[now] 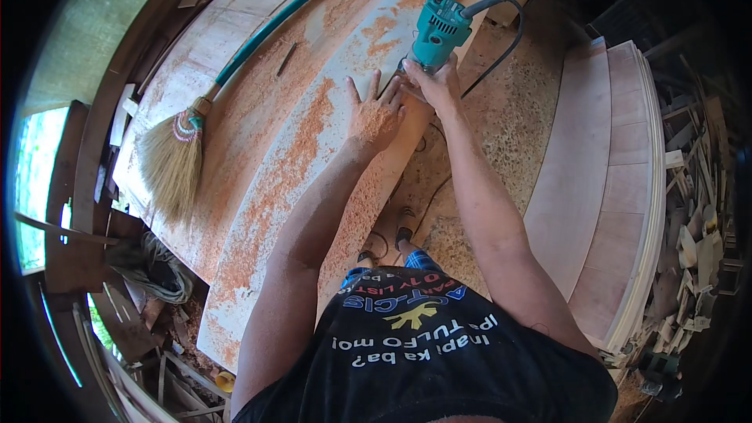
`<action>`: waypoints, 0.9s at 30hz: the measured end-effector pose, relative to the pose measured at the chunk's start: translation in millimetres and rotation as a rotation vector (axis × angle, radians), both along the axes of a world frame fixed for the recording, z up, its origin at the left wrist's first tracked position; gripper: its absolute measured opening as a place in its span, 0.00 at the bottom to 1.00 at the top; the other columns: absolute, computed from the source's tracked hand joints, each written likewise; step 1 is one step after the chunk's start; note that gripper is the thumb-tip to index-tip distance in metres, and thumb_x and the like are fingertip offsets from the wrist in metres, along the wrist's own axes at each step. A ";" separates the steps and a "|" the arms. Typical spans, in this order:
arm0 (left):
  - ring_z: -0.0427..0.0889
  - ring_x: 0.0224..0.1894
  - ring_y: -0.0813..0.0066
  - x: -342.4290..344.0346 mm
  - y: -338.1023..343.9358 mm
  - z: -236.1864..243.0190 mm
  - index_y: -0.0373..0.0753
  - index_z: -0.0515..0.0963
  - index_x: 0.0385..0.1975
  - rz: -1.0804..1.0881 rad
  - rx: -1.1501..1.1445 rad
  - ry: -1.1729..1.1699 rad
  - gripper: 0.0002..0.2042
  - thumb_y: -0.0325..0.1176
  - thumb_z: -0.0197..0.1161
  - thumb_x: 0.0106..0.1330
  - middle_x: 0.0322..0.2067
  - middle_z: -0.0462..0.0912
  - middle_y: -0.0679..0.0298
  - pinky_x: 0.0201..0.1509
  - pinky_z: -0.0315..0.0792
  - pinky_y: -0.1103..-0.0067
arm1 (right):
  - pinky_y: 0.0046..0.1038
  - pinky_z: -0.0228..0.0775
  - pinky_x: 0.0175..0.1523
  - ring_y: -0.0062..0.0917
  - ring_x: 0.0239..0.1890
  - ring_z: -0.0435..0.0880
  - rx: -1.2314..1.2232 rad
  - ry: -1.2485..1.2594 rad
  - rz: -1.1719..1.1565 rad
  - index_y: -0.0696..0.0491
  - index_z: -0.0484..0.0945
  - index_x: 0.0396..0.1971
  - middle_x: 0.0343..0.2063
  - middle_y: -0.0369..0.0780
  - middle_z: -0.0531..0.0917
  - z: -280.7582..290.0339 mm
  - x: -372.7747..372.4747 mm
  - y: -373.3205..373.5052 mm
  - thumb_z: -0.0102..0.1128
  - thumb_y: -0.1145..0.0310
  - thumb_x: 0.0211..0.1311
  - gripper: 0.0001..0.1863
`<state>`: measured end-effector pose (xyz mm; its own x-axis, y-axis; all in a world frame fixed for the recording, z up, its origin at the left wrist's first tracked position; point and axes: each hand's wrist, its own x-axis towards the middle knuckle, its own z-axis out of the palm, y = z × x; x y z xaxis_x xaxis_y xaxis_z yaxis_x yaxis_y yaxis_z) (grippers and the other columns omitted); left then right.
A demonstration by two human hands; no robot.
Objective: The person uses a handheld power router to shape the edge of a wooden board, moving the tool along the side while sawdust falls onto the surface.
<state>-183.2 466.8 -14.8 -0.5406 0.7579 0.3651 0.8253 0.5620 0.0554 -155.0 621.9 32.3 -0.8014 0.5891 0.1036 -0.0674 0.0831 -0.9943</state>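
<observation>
Edge-trimming under way — right hand point(435, 82) grips the teal corded hand router point(440, 29); left hand point(374, 116) lies open, flat on the long sawdust-strewn pale curved plywood board point(290, 188). Next move likely demands steady feed — board kept pinned.

Even, bright daylight is observed across the centre, with soft shadows only. An overexposed window point(35, 180) is noted at the left. Strong fisheye bending and a black vignette are recorded at the rim. The far right corner is dim. Central focus is sharp.
</observation>
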 end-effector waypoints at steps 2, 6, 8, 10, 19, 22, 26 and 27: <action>0.53 0.73 0.57 -0.9 2.2 1.6 0.44 0.69 0.63 0.001 -0.009 0.004 0.22 0.44 0.47 0.73 0.69 0.62 0.68 0.67 0.40 0.31 | 0.28 0.85 0.33 0.27 0.37 0.84 0.022 0.009 0.008 0.56 0.47 0.63 0.43 0.44 0.77 2.1 -0.7 2.2 0.74 0.67 0.53 0.46; 0.54 0.73 0.58 -5.2 8.6 2.9 0.44 0.70 0.62 0.003 0.014 0.041 0.21 0.43 0.47 0.73 0.68 0.63 0.68 0.66 0.41 0.31 | 0.28 0.85 0.33 0.26 0.35 0.85 -0.143 0.063 0.046 0.55 0.46 0.63 0.43 0.44 0.77 0.5 -6.9 7.5 0.73 0.69 0.54 0.46; 0.54 0.73 0.57 -7.9 11.4 1.4 0.44 0.70 0.62 -0.002 0.011 0.045 0.21 0.43 0.47 0.73 0.68 0.63 0.68 0.66 0.41 0.31 | 0.28 0.85 0.33 0.26 0.35 0.85 -0.141 0.066 0.047 0.56 0.45 0.63 0.43 0.44 0.78 -2.4 -9.7 11.4 0.73 0.69 0.54 0.46; 0.54 0.73 0.57 -10.1 14.2 1.1 0.44 0.70 0.62 -0.008 0.008 0.049 0.21 0.43 0.47 0.73 0.68 0.64 0.68 0.66 0.41 0.31 | 0.28 0.85 0.33 0.26 0.35 0.85 -0.125 0.064 0.044 0.56 0.45 0.63 0.43 0.45 0.78 -3.7 -11.7 16.1 0.73 0.70 0.54 0.46; 0.56 0.73 0.56 -15.4 29.4 8.2 0.42 0.71 0.61 -0.029 0.037 0.046 0.21 0.41 0.49 0.72 0.68 0.64 0.66 0.65 0.41 0.30 | 0.27 0.84 0.31 0.28 0.37 0.85 -0.057 0.090 0.003 0.60 0.49 0.62 0.44 0.46 0.78 -13.1 -20.7 33.7 0.75 0.66 0.52 0.47; 0.56 0.72 0.55 -19.5 23.8 0.0 0.42 0.72 0.60 -0.014 0.031 0.030 0.20 0.41 0.49 0.71 0.67 0.65 0.66 0.64 0.40 0.29 | 0.26 0.83 0.30 0.27 0.37 0.84 -0.067 0.105 0.003 0.61 0.49 0.61 0.43 0.46 0.78 -9.0 -23.0 22.5 0.75 0.66 0.51 0.47; 0.52 0.74 0.59 -15.7 31.4 8.2 0.42 0.68 0.64 0.003 -0.088 -0.006 0.23 0.43 0.44 0.73 0.69 0.61 0.67 0.67 0.39 0.32 | 0.29 0.81 0.38 0.30 0.41 0.84 0.100 0.080 -0.043 0.64 0.51 0.61 0.44 0.47 0.79 -19.1 -24.8 38.7 0.76 0.61 0.50 0.48; 0.52 0.74 0.59 -16.0 33.5 9.0 0.42 0.68 0.64 0.000 -0.081 0.002 0.23 0.43 0.44 0.73 0.69 0.61 0.67 0.67 0.39 0.32 | 0.31 0.80 0.42 0.31 0.44 0.83 0.185 0.072 -0.066 0.64 0.52 0.61 0.45 0.48 0.79 -21.0 -26.0 41.7 0.76 0.59 0.50 0.48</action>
<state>-199.2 500.3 -5.8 -0.5401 0.7849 0.3037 0.8252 0.5648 0.0077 -181.1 663.6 11.3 -0.7481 0.6060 0.2702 -0.1258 0.2703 -0.9545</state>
